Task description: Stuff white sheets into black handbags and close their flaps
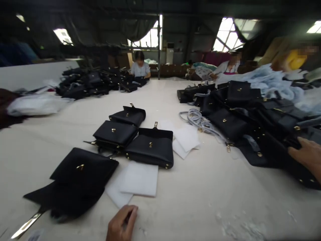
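Note:
My left hand (122,222) rests on the pale table (200,201) at the bottom centre, its fingers curled into a loose fist with nothing visible in them. Just beyond it lie white foam sheets (140,179). My right hand (307,157) comes in from the right edge and lies on a pile of black handbags (250,124), fingers stretched towards the left. Three black handbags with gold clasps (150,147) sit in a cluster mid-table. A larger black handbag (80,174) with a metal strap end lies at the lower left.
More white foam sheets (187,139) and a grey strap bundle (198,120) lie between the cluster and the right pile. Another heap of black bags (92,83) is at the back left. A person (140,68) sits at the far end, with others at the back right.

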{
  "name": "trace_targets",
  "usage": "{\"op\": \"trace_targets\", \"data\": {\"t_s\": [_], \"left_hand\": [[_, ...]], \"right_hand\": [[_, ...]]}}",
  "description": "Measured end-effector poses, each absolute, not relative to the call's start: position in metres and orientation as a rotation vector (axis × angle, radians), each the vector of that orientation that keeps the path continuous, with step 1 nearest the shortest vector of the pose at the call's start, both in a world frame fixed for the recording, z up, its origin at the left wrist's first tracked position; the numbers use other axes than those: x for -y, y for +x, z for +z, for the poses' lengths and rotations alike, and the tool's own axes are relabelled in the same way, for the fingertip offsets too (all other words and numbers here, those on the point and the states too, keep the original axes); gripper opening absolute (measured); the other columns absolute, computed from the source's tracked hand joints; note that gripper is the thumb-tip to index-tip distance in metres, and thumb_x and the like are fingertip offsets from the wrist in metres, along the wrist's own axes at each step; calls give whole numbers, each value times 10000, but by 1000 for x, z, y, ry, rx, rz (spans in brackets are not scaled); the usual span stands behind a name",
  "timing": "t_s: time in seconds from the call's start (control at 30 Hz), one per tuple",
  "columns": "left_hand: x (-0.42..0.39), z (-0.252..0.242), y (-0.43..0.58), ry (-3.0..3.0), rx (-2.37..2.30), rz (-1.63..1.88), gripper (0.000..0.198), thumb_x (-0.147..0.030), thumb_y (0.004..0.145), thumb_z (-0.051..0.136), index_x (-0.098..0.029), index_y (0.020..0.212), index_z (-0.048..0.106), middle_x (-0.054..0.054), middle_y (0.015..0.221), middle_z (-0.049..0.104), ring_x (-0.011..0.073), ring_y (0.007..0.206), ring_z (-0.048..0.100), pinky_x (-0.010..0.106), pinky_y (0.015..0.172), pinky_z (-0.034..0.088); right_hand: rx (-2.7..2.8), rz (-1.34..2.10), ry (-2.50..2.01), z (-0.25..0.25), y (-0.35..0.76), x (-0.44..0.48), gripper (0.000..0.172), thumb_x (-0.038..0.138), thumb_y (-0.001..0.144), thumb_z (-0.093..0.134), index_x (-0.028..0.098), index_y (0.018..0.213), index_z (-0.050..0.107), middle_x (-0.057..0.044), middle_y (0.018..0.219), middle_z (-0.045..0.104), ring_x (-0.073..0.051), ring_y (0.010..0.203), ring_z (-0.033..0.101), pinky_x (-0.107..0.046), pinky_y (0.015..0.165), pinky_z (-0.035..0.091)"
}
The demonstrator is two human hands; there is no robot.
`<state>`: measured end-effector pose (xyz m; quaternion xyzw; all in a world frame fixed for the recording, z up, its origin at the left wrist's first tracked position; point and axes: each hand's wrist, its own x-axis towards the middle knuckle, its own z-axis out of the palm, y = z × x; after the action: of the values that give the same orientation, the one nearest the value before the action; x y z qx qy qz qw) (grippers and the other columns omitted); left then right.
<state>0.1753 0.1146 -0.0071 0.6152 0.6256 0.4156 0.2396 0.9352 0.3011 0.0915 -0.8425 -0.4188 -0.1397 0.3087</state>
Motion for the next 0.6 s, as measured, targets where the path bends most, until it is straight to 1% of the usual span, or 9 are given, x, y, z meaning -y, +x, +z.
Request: {"op": "trace_targets", "data": {"t_s": [0.07,0.13,0.17,0.23,0.27,0.3,0.4,0.5,0.6], "left_hand": [[-116,-7,173,1809,-1687,1109,229,-391,873,551,-212,813,681,21,765,692,144,693,642,197,669,525],[-116,-5,173,1858,-1710,1084,230,-368,895,524,-204,836,673,23,782,691,143,716,642,201,703,522],[-116,-4,174,1879,-1712,1073,235,-368,900,515,-201,844,671,26,792,692,145,730,644,207,722,522],[-115,-1,175,1918,-1699,1072,252,-377,907,501,-198,851,670,27,804,694,148,741,646,215,735,517],[-115,-1,176,1932,-1689,1075,259,-382,908,497,-198,851,670,26,804,695,149,740,646,217,732,513],[-115,0,176,1940,-1681,1079,265,-388,909,494,-199,848,670,24,801,695,148,737,646,218,727,509],[-115,1,176,1948,-1670,1104,260,-386,905,494,-202,841,667,18,814,703,152,759,651,223,733,501],[-115,1,176,1955,-1667,1147,248,-371,904,491,-207,842,666,18,825,711,156,772,659,230,736,498],[-115,0,175,1960,-1665,1176,252,-362,912,480,-208,817,656,18,779,701,155,722,656,230,695,492]], "right_hand": [[1178,-415,-2155,87,908,-294,386,482,721,656,206,982,724,-325,1136,586,-498,1214,458,-728,989,60],[1278,-485,-2057,89,855,-280,516,495,767,553,231,1200,649,-288,1285,537,-474,1243,444,-718,989,168],[1300,-498,-1982,91,821,-271,553,478,783,515,204,1253,616,-274,1305,536,-447,1240,463,-680,1015,211],[1405,-287,-1897,95,743,-255,577,442,770,530,138,1254,608,-244,1294,565,-402,1218,504,-573,1026,341],[1416,-109,-1862,95,703,-248,543,437,773,529,136,1214,629,-217,1266,595,-378,1200,526,-545,1029,367],[1438,132,-1817,95,663,-244,523,440,776,540,143,1196,636,-189,1250,613,-355,1169,554,-524,1013,403],[1400,892,-1602,88,559,-245,588,458,772,639,127,1256,593,-168,1238,628,-319,1115,592,-475,952,480],[1443,1016,-1498,84,486,-273,539,488,844,590,143,1258,593,-140,1264,621,-274,1099,607,-404,862,542],[1567,985,-1450,91,440,-318,550,494,839,622,163,1276,579,-111,1302,601,-252,1145,579,-370,916,506]]}}
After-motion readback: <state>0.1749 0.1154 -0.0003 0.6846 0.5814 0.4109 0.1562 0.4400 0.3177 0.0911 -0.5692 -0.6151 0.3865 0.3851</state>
